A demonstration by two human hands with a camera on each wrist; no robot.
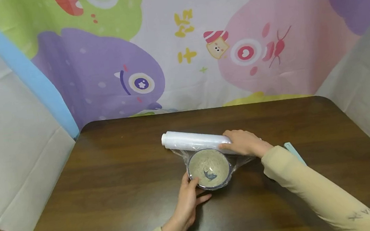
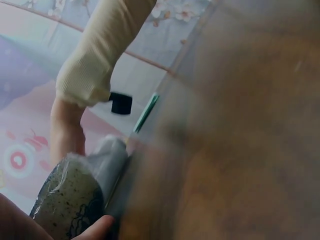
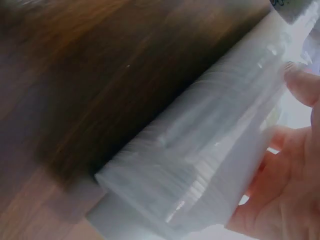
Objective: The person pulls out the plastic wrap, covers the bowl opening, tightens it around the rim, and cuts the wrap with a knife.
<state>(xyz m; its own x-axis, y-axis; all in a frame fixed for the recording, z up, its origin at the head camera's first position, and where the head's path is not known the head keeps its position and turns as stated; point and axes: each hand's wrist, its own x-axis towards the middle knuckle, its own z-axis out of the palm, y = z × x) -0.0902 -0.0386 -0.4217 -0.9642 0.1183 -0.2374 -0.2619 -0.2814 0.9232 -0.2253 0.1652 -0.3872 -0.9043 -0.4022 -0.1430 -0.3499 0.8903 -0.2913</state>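
Observation:
My left hand [image 1: 188,200] grips a small ceramic bowl [image 1: 207,166] by its near left side, thumb at the rim and fingers round the outside. The bowl has a speckled pale inside, a blue fish motif and a dark blue rim. Thin clear plastic wrap [image 1: 242,160] clings about the bowl and runs back to the roll. Just behind the bowl, my right hand [image 1: 244,142] holds the right part of the white plastic wrap roll [image 1: 191,139]. In the right wrist view, thumb and fingers lie along one side of the roll [image 3: 200,145].
A light blue, slim flat tool [image 1: 295,153] lies on the brown wooden table [image 1: 112,198], partly behind the right sleeve. A cartoon-printed cloth [image 1: 175,86] hangs along the table's far edge, with pale panels at both sides.

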